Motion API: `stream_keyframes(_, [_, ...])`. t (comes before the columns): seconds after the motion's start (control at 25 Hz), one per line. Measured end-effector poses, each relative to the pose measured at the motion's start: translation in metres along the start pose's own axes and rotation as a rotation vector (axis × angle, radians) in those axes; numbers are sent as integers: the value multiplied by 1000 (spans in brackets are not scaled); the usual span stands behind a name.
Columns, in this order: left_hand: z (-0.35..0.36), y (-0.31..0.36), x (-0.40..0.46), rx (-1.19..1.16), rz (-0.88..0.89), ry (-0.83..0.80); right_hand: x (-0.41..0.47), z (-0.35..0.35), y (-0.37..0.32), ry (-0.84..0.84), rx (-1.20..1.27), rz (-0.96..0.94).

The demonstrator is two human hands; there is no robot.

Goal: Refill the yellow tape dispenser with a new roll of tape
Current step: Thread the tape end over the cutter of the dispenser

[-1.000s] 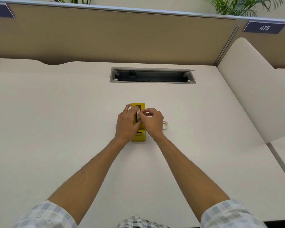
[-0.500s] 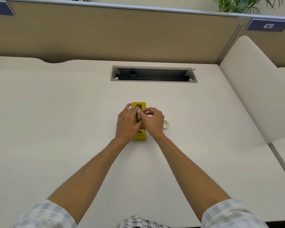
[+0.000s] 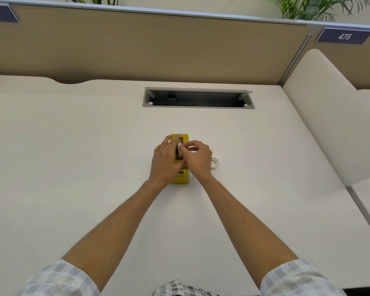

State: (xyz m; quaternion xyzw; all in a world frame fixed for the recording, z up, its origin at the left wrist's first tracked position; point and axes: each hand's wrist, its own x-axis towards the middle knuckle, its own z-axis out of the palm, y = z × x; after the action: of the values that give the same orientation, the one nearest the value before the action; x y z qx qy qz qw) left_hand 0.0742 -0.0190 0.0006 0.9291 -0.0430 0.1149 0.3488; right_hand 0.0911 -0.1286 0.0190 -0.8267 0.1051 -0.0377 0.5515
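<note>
Fingers (image 3: pixel 185 148) around roll (image 3: pixel 179 151), dispenser (image 3: pixel 184 178) below

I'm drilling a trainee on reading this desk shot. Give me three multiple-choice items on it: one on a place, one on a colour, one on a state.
1. Where does the loose tape ring lie?
A. On the desk just right of the right hand
B. Inside the cable slot
C. On the partition

2. What colour is the dispenser?
A. Blue
B. Yellow
C. Black

3. What is the right hand doing?
A. Lying flat on the desk
B. Hanging off the desk edge
C. Pinching the pale roll in the dispenser's slot

Answers:
1 A: the ring lies on the desk, peeking out beside the right hand.
2 B: the dispenser shows yellow between the hands.
3 C: its fingertips close on the roll, while the left hand holds the dispenser's side.
</note>
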Motion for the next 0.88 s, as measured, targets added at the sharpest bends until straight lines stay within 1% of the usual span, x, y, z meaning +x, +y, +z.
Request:
stream_keyframes(0.08, [0, 2, 0, -5, 55, 32, 0, 0, -2, -1, -12, 4])
stream_keyframes(0.16, [-1, 3, 0, -13, 67, 18, 1, 0, -2, -2, -21, 14])
stream_keyframes(0.32, [-2, 3, 3, -21, -21, -80, 1, -1, -2, 4, -22, 22])
stream_keyframes(0.4, [-1, 2, 4, -24, -51, -101, 0, -1, -2, 3, -16, 25])
stream_keyframes(0.44, [-1, 2, 3, -20, -41, -93, 0, -1, -2, 3, -14, 26])
stream_keyframes(0.6, [-2, 3, 2, 20, 91, -54, -1, -1, -3, 9, -17, 22])
stream_keyframes(0.8, [-4, 4, 3, 19, 37, -113, -1, -1, -4, 14, -16, 34])
stream_keyframes(0.88, [-4, 5, 3, 16, 55, -103, -2, -1, -4, 9, -20, 27])
